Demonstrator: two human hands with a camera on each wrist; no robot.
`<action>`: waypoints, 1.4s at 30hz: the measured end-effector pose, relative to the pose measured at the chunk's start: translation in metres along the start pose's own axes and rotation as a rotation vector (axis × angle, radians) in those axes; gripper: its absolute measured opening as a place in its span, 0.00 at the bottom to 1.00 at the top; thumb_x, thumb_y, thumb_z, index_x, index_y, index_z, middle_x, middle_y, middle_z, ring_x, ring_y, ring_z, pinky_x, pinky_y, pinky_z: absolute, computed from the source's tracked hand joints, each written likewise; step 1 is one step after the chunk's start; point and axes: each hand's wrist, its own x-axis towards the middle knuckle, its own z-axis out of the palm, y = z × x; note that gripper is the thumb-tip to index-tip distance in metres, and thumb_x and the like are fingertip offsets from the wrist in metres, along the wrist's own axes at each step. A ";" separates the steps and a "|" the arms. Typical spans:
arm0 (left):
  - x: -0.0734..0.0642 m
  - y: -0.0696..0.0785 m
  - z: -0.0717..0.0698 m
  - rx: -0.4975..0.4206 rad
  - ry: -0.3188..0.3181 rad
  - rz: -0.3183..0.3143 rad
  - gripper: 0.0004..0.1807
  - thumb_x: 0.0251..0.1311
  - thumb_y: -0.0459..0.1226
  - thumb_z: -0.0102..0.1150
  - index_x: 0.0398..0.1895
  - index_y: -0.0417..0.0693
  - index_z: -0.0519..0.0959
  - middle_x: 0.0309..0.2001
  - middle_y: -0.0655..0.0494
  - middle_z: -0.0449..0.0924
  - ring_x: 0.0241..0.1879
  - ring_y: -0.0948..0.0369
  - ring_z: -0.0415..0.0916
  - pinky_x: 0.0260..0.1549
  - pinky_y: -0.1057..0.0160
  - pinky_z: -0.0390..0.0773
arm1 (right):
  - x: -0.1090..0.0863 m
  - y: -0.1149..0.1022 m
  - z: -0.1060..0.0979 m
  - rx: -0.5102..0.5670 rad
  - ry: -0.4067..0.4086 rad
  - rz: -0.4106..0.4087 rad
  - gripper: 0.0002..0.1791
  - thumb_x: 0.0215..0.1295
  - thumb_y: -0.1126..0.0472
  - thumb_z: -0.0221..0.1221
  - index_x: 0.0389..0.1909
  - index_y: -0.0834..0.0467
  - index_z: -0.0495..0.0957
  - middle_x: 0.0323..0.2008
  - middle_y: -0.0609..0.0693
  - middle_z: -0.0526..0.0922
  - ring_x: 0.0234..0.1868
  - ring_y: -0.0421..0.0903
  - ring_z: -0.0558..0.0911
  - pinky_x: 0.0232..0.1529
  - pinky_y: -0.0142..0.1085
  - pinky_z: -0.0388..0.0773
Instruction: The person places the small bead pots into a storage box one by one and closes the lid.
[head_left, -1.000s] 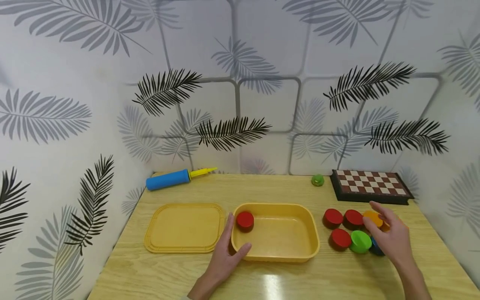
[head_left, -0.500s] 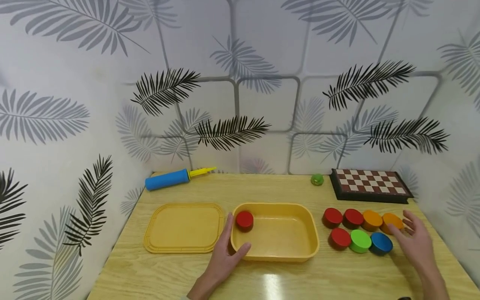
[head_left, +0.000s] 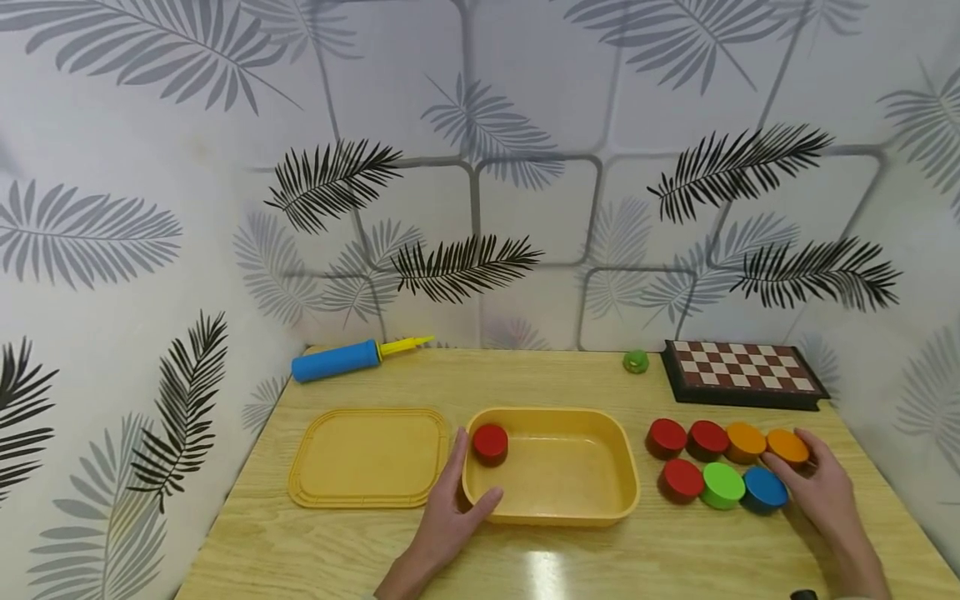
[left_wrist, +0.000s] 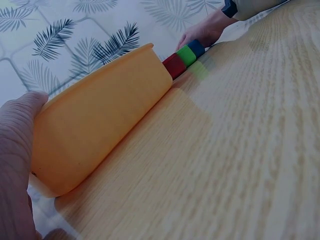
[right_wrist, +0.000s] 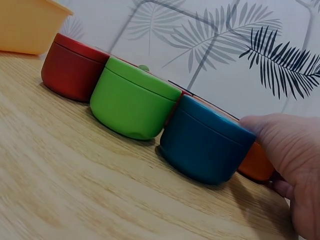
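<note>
My left hand [head_left: 447, 517] rests spread at the left front corner of a yellow plastic box [head_left: 555, 517], its fingers along the left side and its thumb at the front rim. Inside the box, toward the left, stands a red round container [head_left: 491, 444]. My right hand [head_left: 821, 487] holds the orange round container [head_left: 787, 447] at the right end of the back row, thumb at the near side, fingers at the far side. In the right wrist view the blue lidded container [right_wrist: 205, 142] partly hides it. A green container [right_wrist: 134, 100] stands beside the blue one.
Three red containers [head_left: 681, 481] and another orange one [head_left: 746, 442] complete the two rows. A flat yellow lid [head_left: 371, 457] lies left of the box. Behind are a blue hand pump [head_left: 337, 362], a small green object [head_left: 636, 361] and a chessboard [head_left: 742, 371] near the wall.
My right hand has moved right from over the green and blue containers to the end orange one, and its fingers have closed around it. The left hand has stayed at the box.
</note>
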 end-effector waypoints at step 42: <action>-0.001 -0.002 -0.001 -0.007 -0.009 -0.009 0.53 0.69 0.47 0.68 0.86 0.55 0.43 0.85 0.50 0.39 0.83 0.58 0.40 0.76 0.65 0.43 | -0.036 -0.084 -0.004 0.034 0.204 -0.095 0.40 0.63 0.46 0.74 0.68 0.66 0.75 0.58 0.66 0.82 0.39 0.19 0.67 0.37 0.13 0.67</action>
